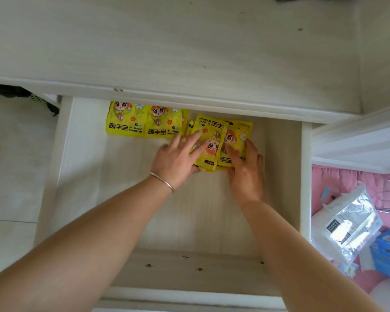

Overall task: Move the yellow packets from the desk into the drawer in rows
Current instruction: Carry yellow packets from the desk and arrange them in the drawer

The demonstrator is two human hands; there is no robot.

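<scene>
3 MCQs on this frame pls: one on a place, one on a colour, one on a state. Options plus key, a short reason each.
1. Where do the two flat yellow packets lie?
A. on the desk top
B. at the drawer's far left, side by side
C. on the pink bedding

2. What colour is the bracelet on the left wrist?
A. silver
B. red
C. black

3. What is the state of the drawer?
A. shut
B. pulled open
C. taken out and set on the floor

Key: 1 B, they sit side by side under the desk edge, inside the drawer. 2 A, a thin silver band shows on the wrist. 3 B, its inside is in view, and the left hand and right hand both rest on the packet bundle in it.
</scene>
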